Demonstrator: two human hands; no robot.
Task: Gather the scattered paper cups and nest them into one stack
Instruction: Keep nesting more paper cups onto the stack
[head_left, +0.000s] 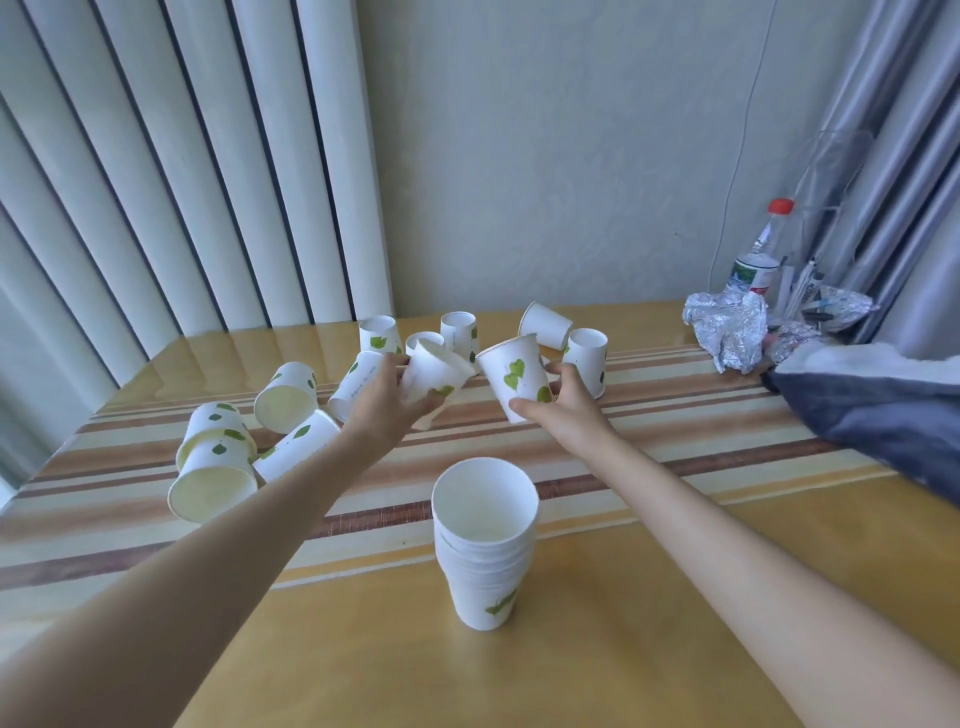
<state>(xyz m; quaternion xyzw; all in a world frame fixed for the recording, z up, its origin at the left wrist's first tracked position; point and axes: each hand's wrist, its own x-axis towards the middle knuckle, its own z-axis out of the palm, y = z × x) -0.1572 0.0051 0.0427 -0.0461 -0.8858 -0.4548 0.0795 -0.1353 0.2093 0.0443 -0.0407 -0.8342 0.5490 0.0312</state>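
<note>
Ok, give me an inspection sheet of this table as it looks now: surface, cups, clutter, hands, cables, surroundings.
Surface: wooden table with a striped runner across it.
Job's things: upright nested stack near the front edge; loose cups scattered behind, some lying on their sides, some inverted.
Clutter: crumpled foil, red-capped plastic bottle, pens, dark cloth, all at the far right.
Grippers: left hand holds a tilted cup; right hand holds a leaf-print cup.
Cables: one thin cord hanging down the wall.
Surroundings: vertical blinds on the left, grey curtain on the right.
</note>
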